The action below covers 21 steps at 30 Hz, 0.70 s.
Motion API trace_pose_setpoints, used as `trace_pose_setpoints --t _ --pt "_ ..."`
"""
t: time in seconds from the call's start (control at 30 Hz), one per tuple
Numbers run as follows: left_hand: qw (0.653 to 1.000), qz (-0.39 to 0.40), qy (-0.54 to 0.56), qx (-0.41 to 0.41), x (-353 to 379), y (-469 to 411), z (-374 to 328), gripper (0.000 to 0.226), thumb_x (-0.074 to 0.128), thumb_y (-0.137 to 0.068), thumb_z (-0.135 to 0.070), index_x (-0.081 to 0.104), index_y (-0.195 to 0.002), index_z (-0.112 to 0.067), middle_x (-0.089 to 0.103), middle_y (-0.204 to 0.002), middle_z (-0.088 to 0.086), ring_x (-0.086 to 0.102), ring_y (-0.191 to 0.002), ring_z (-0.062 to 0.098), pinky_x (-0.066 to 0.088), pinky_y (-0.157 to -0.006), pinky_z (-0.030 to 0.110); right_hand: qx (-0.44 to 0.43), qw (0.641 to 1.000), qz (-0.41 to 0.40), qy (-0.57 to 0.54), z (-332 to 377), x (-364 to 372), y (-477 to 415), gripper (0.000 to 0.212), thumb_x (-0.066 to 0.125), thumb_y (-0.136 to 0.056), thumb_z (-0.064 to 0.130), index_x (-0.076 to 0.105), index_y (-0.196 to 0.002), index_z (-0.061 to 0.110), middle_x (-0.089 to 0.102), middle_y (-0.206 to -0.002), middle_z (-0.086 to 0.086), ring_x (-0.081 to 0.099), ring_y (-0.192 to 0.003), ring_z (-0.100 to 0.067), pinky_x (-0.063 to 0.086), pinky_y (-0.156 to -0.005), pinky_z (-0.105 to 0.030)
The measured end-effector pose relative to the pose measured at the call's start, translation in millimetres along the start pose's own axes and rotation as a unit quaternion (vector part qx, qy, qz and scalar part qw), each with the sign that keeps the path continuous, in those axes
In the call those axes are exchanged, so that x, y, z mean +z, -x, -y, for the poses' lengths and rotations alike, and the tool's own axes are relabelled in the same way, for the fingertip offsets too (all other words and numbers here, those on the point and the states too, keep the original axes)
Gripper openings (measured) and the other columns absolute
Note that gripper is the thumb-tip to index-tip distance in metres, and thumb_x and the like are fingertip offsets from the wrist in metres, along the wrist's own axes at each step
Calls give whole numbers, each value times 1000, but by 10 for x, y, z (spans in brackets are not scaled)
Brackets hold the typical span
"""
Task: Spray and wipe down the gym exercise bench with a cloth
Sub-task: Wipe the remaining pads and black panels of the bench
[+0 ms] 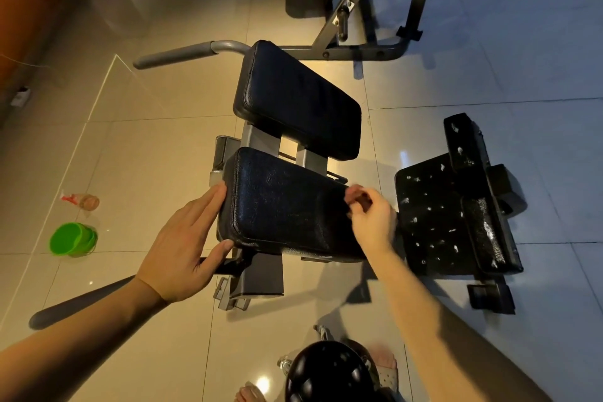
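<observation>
Head view: looks down on gym equipment standing on a tiled floor (156, 147).
Exercise bench (257, 137): grey metal frame carrying two black cushions, at the middle of the floor, directly before the person.
Near pad (287, 209): glossy black, closest to the person, between the two hands.
Far pad (297, 98): black, just beyond the near pad, with a gap between them.
Left hand (186, 245): released, fingers straight, laid flat against the left edge of the near pad; thumb touches its near left corner.
Right hand (372, 219): at the right edge of the near pad, fingers curled, blurred; cannot tell whether it grasps anything.
Spray bottle (85, 201): clear with a red head, lying on the floor well left of the bench.
Green bucket (70, 238): small, on the floor near the spray bottle.
Worn pad (440, 212): black, dotted with pale torn spots, right of the bench.
Grey handle (182, 55): juts left from behind the far pad.
Weight rack (347, 5): grey slanted frame, beyond the bench.
</observation>
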<state>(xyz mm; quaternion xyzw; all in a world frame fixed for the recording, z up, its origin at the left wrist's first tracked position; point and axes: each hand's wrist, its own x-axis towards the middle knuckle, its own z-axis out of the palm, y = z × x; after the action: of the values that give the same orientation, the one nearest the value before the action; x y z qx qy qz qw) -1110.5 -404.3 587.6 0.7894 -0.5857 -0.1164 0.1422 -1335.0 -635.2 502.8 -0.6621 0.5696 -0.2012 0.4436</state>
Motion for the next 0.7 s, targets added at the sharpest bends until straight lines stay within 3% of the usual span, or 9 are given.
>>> trace_pose_setpoints --t 0.1,0.2,0.37,0.47,0.53,0.57,0.7 --pt "1000 -2 -6 1 13 5 -2 79 35 -99 -57 13 -165 -19 25 -168 4 34 -150 24 30 -122 43 -89 995 44 20 322 216 188 28 63 -96 8 70 -117 25 63 -118 5 57 -114 -15 49 -99 -28" --pt "1000 4 2 -2 9 7 8 80 35 -99 -58 13 -165 -18 25 -169 6 34 -150 25 30 -121 44 -180 979 80 57 162 22 659 32 61 -93 -1 72 -117 18 59 -111 15 51 -109 -6 36 -97 -14" --pt "1000 1 2 1 3 8 2 80 34 -99 -58 14 -164 -17 25 -168 7 35 -150 26 33 -120 46 -119 991 43 49 46 -39 508 25 63 -91 3 72 -109 16 61 -107 11 54 -103 -11 49 -94 -32" --pt "1000 -3 1 1 1 -3 8 80 34 -99 -58 14 -164 -17 26 -168 7 36 -149 26 33 -120 46 -92 993 72 17 137 16 530 20 68 -93 30 71 -111 22 63 -108 11 56 -106 -13 51 -89 -33" --pt "1000 -2 1 2 2 1 8 80 35 -99 -58 14 -164 -18 26 -168 6 35 -149 26 33 -120 45 -73 995 60 -7 155 43 503 27 69 -90 50 72 -100 26 65 -100 12 60 -101 -13 50 -81 -27" --pt "1000 -2 -1 4 4 5 9 80 35 -99 -57 13 -164 -18 25 -168 6 35 -149 25 33 -120 45 -60 997 45 -9 187 61 485 26 70 -89 51 71 -96 25 65 -97 12 61 -99 -13 47 -77 -22" --pt "1000 -3 -3 1 11 10 10 80 34 -99 -58 12 -165 -19 24 -169 5 34 -150 24 31 -121 42 -73 997 25 28 257 83 721 11 73 -91 21 66 -100 21 55 -94 16 50 -98 -8 30 -73 -8"
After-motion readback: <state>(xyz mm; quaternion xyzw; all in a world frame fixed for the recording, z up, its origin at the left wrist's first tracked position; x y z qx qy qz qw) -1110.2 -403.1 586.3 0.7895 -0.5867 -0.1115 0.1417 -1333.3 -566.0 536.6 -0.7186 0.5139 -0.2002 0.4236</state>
